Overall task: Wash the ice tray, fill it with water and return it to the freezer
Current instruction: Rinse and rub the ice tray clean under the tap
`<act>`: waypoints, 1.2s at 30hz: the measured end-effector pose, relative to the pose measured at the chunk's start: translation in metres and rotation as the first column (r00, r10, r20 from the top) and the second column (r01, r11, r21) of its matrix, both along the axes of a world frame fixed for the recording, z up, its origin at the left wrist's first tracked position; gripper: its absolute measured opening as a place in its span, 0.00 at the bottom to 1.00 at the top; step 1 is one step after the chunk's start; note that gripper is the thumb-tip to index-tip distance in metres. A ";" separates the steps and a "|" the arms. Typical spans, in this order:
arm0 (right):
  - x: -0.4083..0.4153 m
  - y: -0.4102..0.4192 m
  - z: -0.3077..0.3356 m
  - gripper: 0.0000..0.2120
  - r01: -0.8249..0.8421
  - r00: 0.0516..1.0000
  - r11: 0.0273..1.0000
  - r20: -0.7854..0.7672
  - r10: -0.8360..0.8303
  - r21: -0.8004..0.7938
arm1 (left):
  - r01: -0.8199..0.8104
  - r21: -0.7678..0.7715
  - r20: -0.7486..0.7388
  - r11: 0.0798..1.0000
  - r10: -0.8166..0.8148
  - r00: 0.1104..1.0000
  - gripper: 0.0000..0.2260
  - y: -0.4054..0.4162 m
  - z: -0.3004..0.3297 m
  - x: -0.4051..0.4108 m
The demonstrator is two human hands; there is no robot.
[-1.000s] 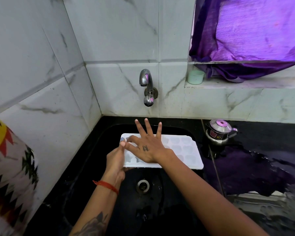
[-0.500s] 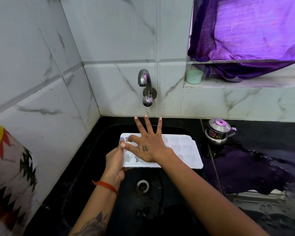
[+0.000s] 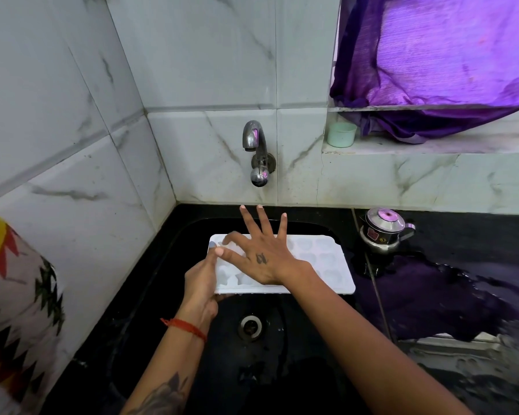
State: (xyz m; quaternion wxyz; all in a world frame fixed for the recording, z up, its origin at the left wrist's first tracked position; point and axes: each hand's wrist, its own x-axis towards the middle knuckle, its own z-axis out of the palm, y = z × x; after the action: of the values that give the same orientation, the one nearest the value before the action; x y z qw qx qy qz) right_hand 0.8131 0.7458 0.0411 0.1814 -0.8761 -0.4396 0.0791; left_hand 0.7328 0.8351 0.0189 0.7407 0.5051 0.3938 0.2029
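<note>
A white ice tray is held level over the black sink, below the chrome tap. My left hand grips the tray's left end, thumb on top and fingers underneath. My right hand lies over the tray's left half with fingers spread and straight, index finger bent down into the cells. No water runs from the tap. The tray's right half shows its moulded cells.
The sink drain lies below the tray. A small steel kettle stands on the wet black counter at right. A pale green cup sits on the marble ledge under purple cloth. Marble-tiled walls close in at left and behind.
My right hand's fingers have shifted slightly over the tray's cells. The tray and my left hand stay in place.
</note>
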 end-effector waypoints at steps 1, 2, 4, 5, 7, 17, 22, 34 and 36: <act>0.001 -0.002 0.001 0.24 0.002 1.000 1.000 -0.007 -0.002 0.022 | -0.004 -0.001 0.001 1.000 0.004 1.000 0.14 -0.001 0.001 0.000; 0.002 -0.004 0.002 0.23 0.005 1.000 0.999 -0.014 -0.005 0.042 | -0.009 -0.004 -0.001 1.000 0.009 1.000 0.13 -0.001 0.001 -0.001; 0.004 -0.008 0.003 0.23 0.017 1.000 0.997 -0.021 -0.016 0.073 | -0.021 -0.012 -0.002 1.000 0.021 1.000 0.12 0.000 0.002 -0.001; 0.005 -0.011 0.004 0.23 0.024 1.000 0.996 -0.020 -0.023 0.088 | -0.024 -0.014 0.001 1.000 0.024 1.000 0.12 0.001 0.002 -0.001; 0.009 -0.017 0.004 0.23 0.039 0.999 0.991 -0.021 -0.036 0.128 | -0.028 -0.014 -0.002 1.000 0.028 1.000 0.13 0.001 0.002 -0.002; 0.032 -0.070 0.002 0.31 0.210 0.977 0.932 -0.029 -0.211 0.297 | -0.052 -0.008 0.001 0.999 0.052 0.999 0.13 0.010 0.005 -0.001; 0.038 -0.091 -0.010 0.33 0.282 0.950 0.885 0.019 -0.311 0.372 | -0.069 0.000 0.002 0.998 0.069 0.998 0.13 0.014 0.007 -0.002; 0.036 -0.105 -0.044 0.35 0.357 0.917 0.897 0.085 -0.390 0.258 | -0.101 0.005 -0.004 0.995 0.101 0.995 0.13 0.018 0.007 0.000; 0.037 -0.105 -0.044 0.35 0.358 0.918 0.902 0.085 -0.387 0.243 | -0.099 -0.001 0.001 0.995 0.099 0.995 0.13 0.018 0.006 0.001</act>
State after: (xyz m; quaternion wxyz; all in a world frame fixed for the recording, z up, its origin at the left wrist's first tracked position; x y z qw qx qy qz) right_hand 0.8498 0.6412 -0.0031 0.2609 -0.9214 -0.2809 -0.0644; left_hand 0.7335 0.8528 0.0249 0.7303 0.4846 0.4178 0.2394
